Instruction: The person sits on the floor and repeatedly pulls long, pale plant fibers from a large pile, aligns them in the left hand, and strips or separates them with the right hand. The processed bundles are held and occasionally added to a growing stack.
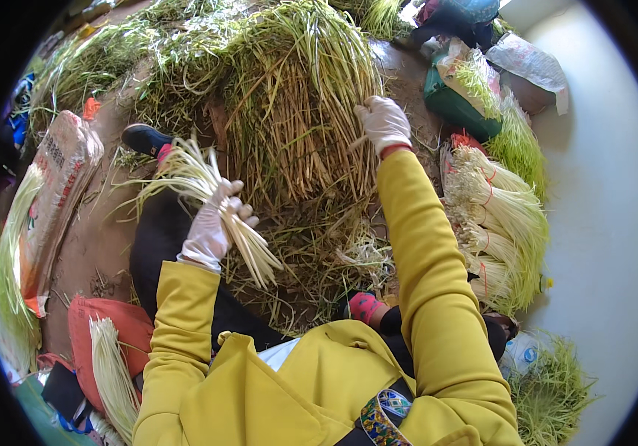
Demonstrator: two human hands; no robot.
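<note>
In a thin whitish glove, my left hand (216, 223) holds a loose bunch of pale chive-like stalks (249, 245). Their white ends point down to the right, and the yellowish leaf ends fan out to the upper left. In front of me lies a large heap of untrimmed stalks (296, 134), brown at the near ends and green at the far side. My right hand (384, 124), also gloved, is at the heap's right edge with its fingers bent. Whether a stalk is between those fingers is hidden.
Tied pale bundles (489, 223) are stacked at right beside a white wall (597, 223). Loose trimmings (307, 262) cover the floor between my legs. A folded woven sack (62, 167) lies left; a pale bundle (110, 362) rests on red cloth (84, 318). Another person (452, 22) is at upper right.
</note>
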